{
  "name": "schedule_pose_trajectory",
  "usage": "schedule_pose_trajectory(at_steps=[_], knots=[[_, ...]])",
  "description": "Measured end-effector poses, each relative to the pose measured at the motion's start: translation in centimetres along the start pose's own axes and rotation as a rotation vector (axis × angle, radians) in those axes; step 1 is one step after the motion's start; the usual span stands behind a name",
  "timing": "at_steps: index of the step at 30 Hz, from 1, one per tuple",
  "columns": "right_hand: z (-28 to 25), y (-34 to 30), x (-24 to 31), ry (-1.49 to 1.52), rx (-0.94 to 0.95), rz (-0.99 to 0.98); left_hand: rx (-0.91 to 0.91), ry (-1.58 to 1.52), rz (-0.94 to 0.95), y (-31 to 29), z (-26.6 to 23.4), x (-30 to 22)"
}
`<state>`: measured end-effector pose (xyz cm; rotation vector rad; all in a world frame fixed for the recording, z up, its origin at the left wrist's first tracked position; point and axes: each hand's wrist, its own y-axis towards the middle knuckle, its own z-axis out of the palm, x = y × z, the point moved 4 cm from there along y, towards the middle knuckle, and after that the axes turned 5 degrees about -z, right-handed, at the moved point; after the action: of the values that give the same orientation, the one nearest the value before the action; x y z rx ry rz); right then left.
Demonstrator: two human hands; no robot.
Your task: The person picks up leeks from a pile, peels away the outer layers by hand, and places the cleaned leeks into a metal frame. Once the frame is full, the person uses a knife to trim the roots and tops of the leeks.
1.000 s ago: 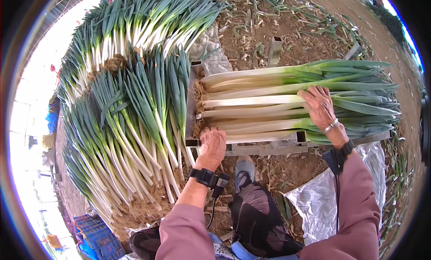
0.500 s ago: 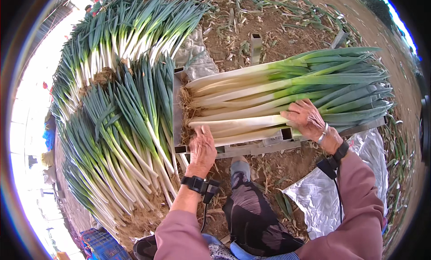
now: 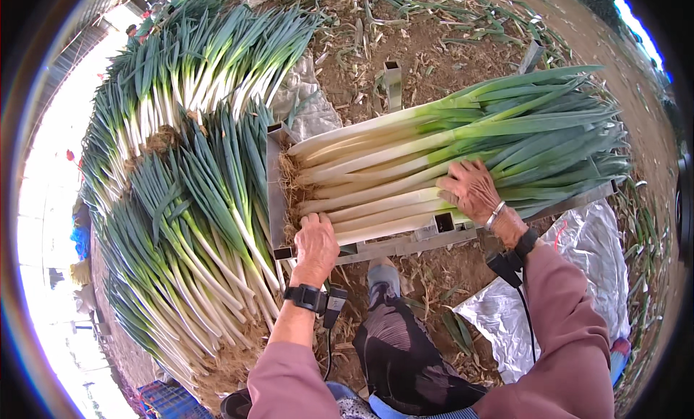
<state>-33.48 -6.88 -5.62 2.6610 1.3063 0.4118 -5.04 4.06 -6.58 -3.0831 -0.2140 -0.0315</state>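
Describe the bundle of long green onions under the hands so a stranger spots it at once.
Find the big heap of long green onions filling the left side. Just right of it, in a metal rack, lies the bundle under the left hand and right hand. Unlike the heap, it lies sideways, roots toward the rack's left end, green tops pointing right.

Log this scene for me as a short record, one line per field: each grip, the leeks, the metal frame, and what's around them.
Leeks: side by side, roots toward the left, green leaves toward the right
Metal frame: under the leeks, end plate beside the roots
Left grip: at the root end, on the nearest leeks
Right grip: on the near leeks, where white turns green
Leek pile: left of the frame
Silver sheet: wrinkled, lower right
Blue crate: lower left, partly cut off
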Motion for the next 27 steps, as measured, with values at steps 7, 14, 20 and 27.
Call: schedule_pose_trajectory(at_steps=[7,14,20,27], knots=[[1.0,1.6,0.0,-0.027,0.063,0.028,-0.150,0.174,0.118,1.6,-1.2,-1.0],[-0.7,5.0,1.3,-0.113,-0.020,-0.006,-0.075,-0.269,-0.057,0.9,2.2,-1.1],[1.1,7.2,-3.8,-0.212,0.095,0.138,-0.060,-0.351,-0.053,1.1,1.9,-2.0],[-4.3,7.8,-0.3,-0.137,-0.006,0.027,-0.121,-0.337,-0.051,0.6,2.3,-1.1]])
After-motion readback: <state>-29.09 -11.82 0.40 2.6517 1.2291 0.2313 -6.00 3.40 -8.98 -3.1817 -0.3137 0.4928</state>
